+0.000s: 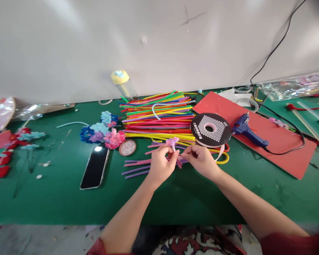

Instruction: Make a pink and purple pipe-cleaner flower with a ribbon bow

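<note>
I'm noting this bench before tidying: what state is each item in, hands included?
Left hand: pinching the purple flower
Right hand: fingertips pinched, contents unclear
Phone: face up, screen dark
Bottle: lid on
Ribbon spool: partly unwound
Glue gun: lying on its side, corded
Round dish: filled

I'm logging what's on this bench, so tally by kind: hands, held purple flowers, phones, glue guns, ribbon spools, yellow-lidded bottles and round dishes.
Hands, left hand and right hand: 2
Held purple flower: 1
Phone: 1
Glue gun: 1
Ribbon spool: 1
Yellow-lidded bottle: 1
Round dish: 1
Total: 8
</note>
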{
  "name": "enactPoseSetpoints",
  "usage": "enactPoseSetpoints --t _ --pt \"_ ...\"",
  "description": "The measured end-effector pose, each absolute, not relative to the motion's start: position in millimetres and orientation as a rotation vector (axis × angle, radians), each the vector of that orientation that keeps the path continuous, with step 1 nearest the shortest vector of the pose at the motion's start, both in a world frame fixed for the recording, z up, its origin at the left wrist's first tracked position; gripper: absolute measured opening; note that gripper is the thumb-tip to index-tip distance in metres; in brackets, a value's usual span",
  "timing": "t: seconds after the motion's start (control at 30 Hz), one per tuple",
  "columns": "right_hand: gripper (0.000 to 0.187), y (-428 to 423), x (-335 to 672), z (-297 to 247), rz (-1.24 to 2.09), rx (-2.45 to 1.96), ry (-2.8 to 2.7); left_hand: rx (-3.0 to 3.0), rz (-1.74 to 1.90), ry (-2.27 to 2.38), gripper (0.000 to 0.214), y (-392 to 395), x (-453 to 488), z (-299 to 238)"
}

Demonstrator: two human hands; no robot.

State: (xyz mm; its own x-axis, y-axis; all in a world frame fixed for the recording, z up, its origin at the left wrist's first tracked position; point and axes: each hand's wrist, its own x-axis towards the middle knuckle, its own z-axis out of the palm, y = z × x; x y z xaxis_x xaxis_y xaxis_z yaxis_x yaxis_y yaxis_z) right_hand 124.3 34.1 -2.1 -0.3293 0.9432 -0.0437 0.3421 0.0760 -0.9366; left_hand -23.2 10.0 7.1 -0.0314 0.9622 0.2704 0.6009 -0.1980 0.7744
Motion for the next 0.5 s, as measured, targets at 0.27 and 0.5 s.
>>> enactPoseSetpoints --t 0.27,0.5 --pt "0.019 32.7 126.7 -3.6 0.924 -1.06 -2.073 1.843 1.125 1.678 0.024 10.0 -22.4 6.7" --pt "0.02 31.1 125.7 -2.0 1.1 -1.128 -1.979 1.833 1.12 1.641 0.024 9.2 -21.2 8.1"
